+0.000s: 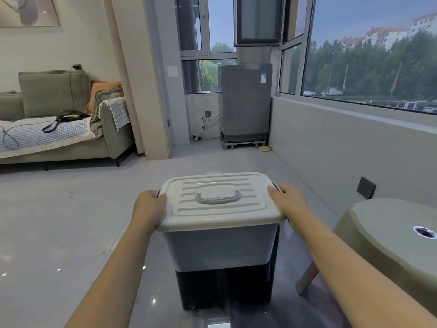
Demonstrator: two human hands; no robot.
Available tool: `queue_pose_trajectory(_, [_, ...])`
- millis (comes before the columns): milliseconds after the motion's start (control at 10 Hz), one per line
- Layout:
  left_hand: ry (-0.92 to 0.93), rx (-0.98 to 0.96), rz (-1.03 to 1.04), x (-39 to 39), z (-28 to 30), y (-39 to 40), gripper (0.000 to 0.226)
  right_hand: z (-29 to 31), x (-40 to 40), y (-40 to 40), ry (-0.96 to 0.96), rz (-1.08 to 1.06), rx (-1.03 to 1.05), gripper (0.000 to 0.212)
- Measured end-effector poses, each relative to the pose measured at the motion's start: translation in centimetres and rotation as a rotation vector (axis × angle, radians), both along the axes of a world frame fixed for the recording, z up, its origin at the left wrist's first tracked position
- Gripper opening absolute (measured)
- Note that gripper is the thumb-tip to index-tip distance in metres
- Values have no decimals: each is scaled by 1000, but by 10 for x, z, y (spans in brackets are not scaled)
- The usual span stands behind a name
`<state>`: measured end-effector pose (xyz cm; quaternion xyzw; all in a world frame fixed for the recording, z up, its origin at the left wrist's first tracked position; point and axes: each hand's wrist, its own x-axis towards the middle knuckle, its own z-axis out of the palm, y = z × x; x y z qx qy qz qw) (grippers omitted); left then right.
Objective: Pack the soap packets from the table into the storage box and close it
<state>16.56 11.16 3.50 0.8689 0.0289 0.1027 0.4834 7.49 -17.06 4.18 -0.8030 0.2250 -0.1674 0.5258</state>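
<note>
Storage box (221,247) w/ lid (218,200) on is sitting centre on the dark glossy table (305,311), near edge. Left hand (149,208) & right hand (287,203) are each gripping a lid end, thumbs on top.

The storage box (221,247) stands on the surface (295,311) with its lid (220,200) on. The left hand (149,209) grips the lid's left edge, the right hand (289,203) its right edge. A stool (387,235) sits right; a sofa (59,129) far left; what may be a washing machine (246,102) behind.
</note>
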Motion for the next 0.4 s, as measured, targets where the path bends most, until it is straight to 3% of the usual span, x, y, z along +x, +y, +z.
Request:
queue_pose_trajectory(200, [29,14,-10,-3,3,-2,25,2,2,1,48,0,-53,38])
queue_pose_trajectory(300, [34,102,-3,-5,5,-2,30,0,0,4,68,11,-93,42])
queue_pose_trajectory(400, [-9,237,57,-16,12,-5,41,1,-15,8,-32,-81,-159,51])
